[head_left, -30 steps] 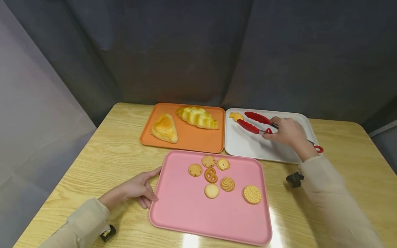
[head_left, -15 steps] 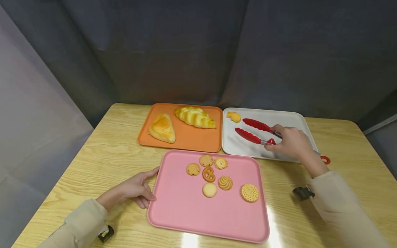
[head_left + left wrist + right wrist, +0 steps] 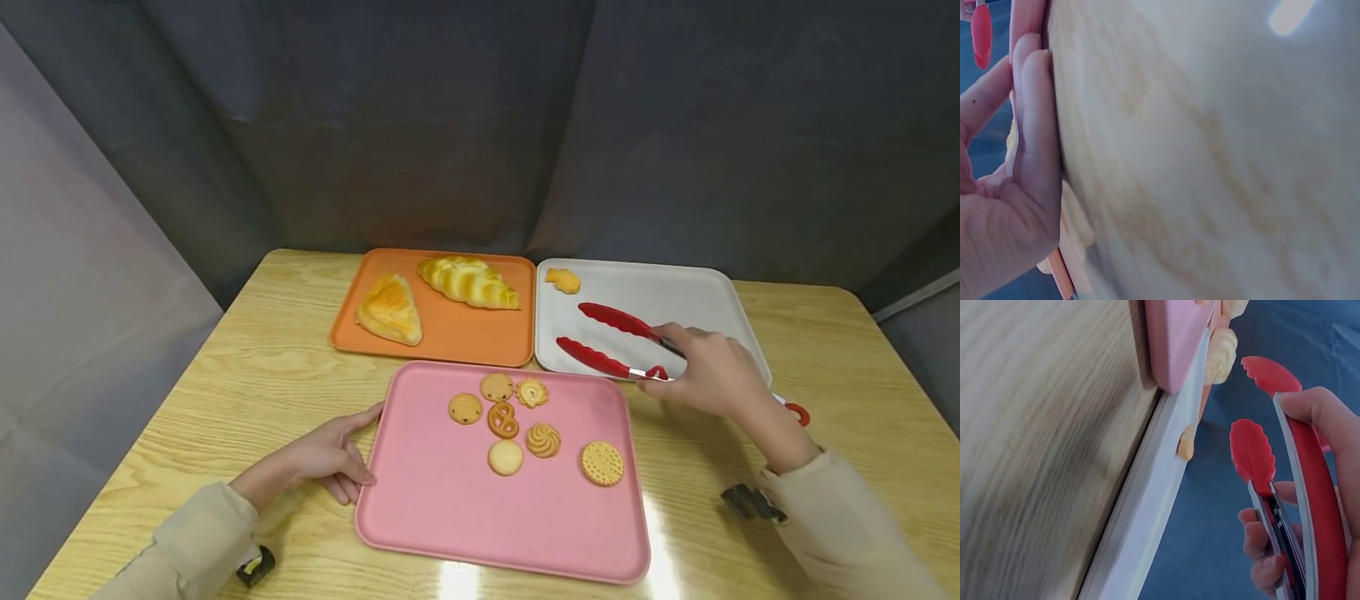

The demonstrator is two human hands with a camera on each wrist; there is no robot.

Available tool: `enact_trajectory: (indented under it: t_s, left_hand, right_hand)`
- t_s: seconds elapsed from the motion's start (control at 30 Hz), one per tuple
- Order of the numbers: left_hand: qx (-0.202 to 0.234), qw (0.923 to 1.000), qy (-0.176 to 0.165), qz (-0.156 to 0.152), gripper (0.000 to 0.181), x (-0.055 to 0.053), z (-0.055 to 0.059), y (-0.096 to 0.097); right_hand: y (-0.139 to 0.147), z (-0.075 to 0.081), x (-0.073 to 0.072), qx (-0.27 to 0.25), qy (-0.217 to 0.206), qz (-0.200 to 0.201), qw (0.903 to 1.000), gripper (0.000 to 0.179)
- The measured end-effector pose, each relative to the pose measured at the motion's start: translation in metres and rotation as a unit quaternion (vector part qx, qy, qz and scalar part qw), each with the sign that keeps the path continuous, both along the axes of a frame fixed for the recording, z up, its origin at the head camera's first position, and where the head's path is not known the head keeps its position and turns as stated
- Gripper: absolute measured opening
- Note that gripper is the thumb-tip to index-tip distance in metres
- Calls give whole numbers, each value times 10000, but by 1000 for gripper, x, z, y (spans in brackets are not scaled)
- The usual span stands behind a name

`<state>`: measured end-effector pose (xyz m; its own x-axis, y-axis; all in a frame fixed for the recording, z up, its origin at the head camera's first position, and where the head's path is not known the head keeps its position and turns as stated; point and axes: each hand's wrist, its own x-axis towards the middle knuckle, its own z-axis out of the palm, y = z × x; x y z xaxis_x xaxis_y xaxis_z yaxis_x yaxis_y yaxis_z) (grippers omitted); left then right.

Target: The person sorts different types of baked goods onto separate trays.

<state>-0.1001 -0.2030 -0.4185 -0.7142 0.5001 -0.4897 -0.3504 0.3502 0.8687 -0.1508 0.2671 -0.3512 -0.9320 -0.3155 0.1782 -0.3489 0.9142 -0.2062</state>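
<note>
My left hand holds the left edge of a pink tray; in the left wrist view its fingers lie along the tray's side, close to the tabletop. In my right hand is a pair of red-tipped tongs, held over the front part of a white tray. The tong tips are spread, with nothing between them in the right wrist view. A fish-shaped cracker lies in the white tray's back left corner, beyond the tips. On the pink tray are several biscuits, among them a pretzel and a round dotted biscuit.
An orange tray at the back left carries a triangular bread and a braided bread. It stands beside the white tray, just behind the pink one. Dark cloth hangs behind the wooden table.
My right hand has drawn the tongs back toward me and to the right, away from the fish-shaped cracker, which stays on the white tray. The tong tips have spread wider. My left hand keeps its place.
</note>
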Motion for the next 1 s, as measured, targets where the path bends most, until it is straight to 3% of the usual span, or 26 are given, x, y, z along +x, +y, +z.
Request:
enact_trajectory:
  t_s: [0.3, 0.5, 0.77, 1.0]
  left_hand:
    - [27, 10000, -4, 1, 100, 0, -2, -1]
    - [24, 10000, 7, 17, 101, 0, -2, 0]
    - [-22, 10000, 26, 22, 101, 0, -1, -1]
    - [14, 10000, -15, 17, 101, 0, -1, 0]
  right_hand:
    - [-2, 6, 22, 33, 220, 129, 9997, 67]
    - [-2, 7, 36, 13, 155, 164, 9997, 70]
    - [0, -1, 55, 39, 442, 379, 9983, 70]
    - [3, -7, 69, 47, 313, 343, 9989, 73]
